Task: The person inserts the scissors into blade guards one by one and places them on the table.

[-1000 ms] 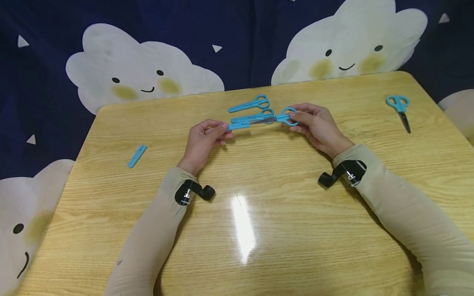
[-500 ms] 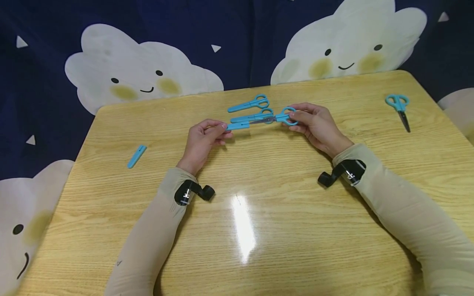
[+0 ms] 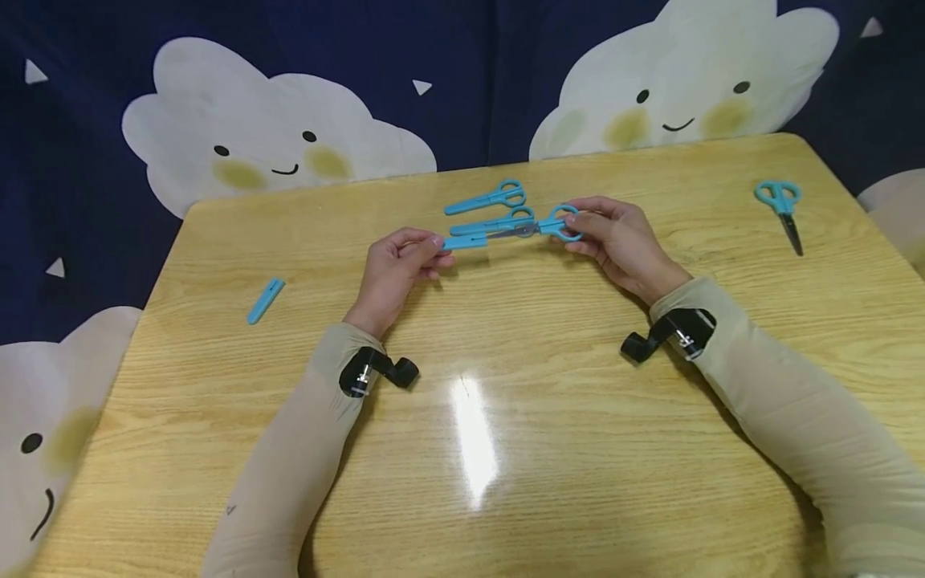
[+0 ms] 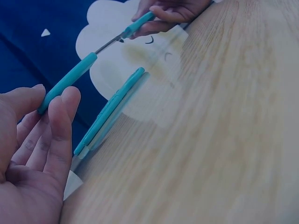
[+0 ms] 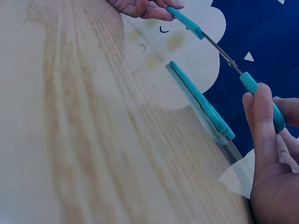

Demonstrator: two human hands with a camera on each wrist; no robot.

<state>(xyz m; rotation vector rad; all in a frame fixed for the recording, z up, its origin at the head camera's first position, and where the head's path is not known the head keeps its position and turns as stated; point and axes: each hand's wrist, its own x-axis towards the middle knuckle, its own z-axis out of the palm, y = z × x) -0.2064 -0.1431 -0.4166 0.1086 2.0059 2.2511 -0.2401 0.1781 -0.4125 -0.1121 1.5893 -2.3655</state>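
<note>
My left hand (image 3: 396, 273) pinches a blue blade cover (image 3: 466, 242) between thumb and fingers, raised above the table. Facing it, my right hand (image 3: 623, 245) pinches the blue handles of a pair of scissors (image 3: 556, 224). The closed metal blades point left, and their tips are inside the cover's open end; much of the blade (image 5: 219, 50) still shows in the right wrist view. Behind the held pair, two covered blue scissors lie on the table: a farther pair (image 3: 482, 198) and a nearer pair (image 3: 480, 225), partly hidden by the held pieces.
On the left of the wooden table (image 3: 477, 337) lies a loose blue cover (image 3: 266, 301). Uncovered scissors (image 3: 780, 210) with teal handles and dark blades lie at the far right. A dark blue curtain (image 3: 477, 72) with white clouds hangs behind the table's back edge.
The head view has shifted slightly. Both hands hold nearly the same pose, with the blade tips still in the cover.
</note>
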